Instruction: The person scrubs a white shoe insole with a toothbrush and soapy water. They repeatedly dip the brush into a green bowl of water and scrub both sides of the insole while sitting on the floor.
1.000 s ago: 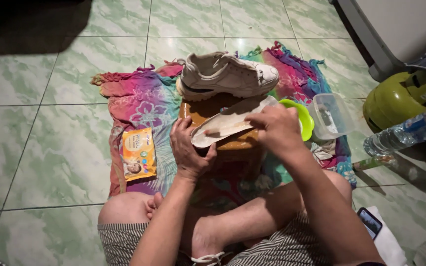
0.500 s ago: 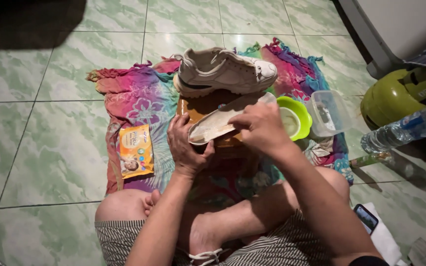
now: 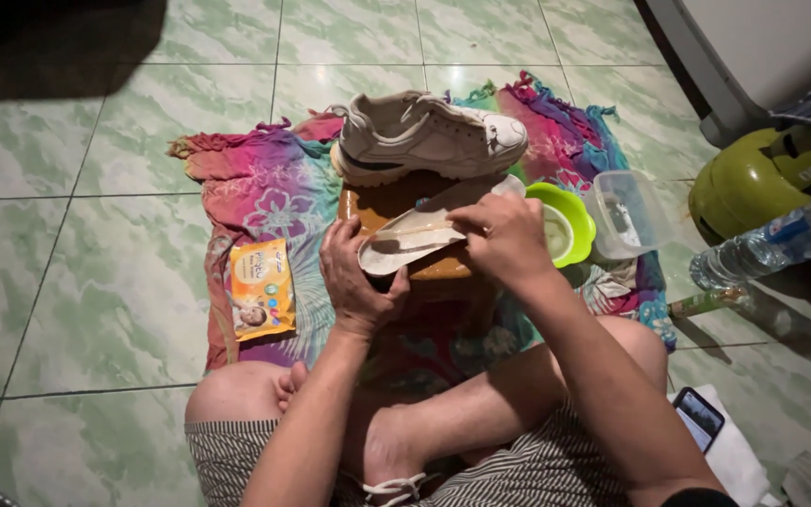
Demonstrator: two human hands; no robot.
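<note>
I sit cross-legged on a tiled floor. My left hand [image 3: 357,280] grips the heel end of a pale shoe insole [image 3: 415,235], holding it over a brown wooden block [image 3: 389,205]. My right hand [image 3: 502,237] rests on top of the insole's middle, fingers curled; I cannot see whether it holds a cloth or brush. A white sneaker [image 3: 429,138] lies on its side just beyond the block, on a multicoloured cloth [image 3: 265,188].
A green bowl [image 3: 570,223] and a clear plastic container [image 3: 626,214] stand right of the block. An orange wipes packet [image 3: 262,287] lies on the cloth at left. A green gas cylinder [image 3: 762,178], plastic bottle [image 3: 781,239] and phone [image 3: 699,418] are at right.
My right hand has slid back along the insole toward its middle. The left hand keeps its grip on the heel end; the view shifted slightly.
</note>
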